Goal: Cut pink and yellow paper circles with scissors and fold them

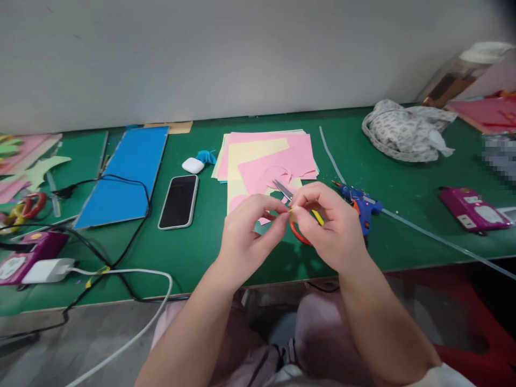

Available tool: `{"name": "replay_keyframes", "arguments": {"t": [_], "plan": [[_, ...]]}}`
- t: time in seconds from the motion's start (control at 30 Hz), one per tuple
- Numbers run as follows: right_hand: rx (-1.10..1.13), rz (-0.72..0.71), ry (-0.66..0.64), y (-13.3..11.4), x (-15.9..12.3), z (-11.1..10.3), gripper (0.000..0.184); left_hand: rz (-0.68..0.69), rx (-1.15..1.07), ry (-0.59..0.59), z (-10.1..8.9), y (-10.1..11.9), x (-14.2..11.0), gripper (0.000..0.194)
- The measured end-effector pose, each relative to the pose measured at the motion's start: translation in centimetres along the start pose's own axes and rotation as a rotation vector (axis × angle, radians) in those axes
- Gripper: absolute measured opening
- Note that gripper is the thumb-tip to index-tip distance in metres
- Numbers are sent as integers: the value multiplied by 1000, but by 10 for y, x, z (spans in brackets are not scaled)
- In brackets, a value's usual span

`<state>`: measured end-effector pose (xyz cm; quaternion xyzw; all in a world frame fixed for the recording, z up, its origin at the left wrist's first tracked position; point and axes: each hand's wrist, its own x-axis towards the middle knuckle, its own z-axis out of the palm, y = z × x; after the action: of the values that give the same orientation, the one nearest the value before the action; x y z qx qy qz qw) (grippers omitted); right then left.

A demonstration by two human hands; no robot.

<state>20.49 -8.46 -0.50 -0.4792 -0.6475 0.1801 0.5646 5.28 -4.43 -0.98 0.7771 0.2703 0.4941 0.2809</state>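
My left hand (248, 234) and my right hand (328, 226) meet above the green table, thumbs and fingertips pinched together. Between them is a small yellowish piece (291, 212), mostly covered by the fingers; its material is too small to make out. Under my hands lie scissors with red and yellow handles (298, 234), their blades (282, 189) pointing to the far left over the paper. Pink paper sheets (262, 166) and pale yellow ones are stacked just beyond. A blue glue gun (358, 203) with a clear glue stick in it rests right of my right hand.
Left of the paper are a phone (179, 202), a white earbud case (193, 165) and a blue board (124, 177). Black cables and a white cable (161, 274) cross the left side. A crumpled patterned cloth (405, 131) and a purple power strip (473, 208) lie right.
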Motion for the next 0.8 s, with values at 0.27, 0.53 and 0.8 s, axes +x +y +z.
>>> {"name": "replay_keyframes", "arguments": {"t": [0.27,0.53,0.8], "plan": [[-71,-92,-35,-2,2,-4,15,49,64,-2,-4,0,2,6],[97,51,15,3,0,-3,12,-27,10,42,-5,-2,1,12],[93,25,-10,1,0,1,12,42,118,52,-4,1,1,12]]}}
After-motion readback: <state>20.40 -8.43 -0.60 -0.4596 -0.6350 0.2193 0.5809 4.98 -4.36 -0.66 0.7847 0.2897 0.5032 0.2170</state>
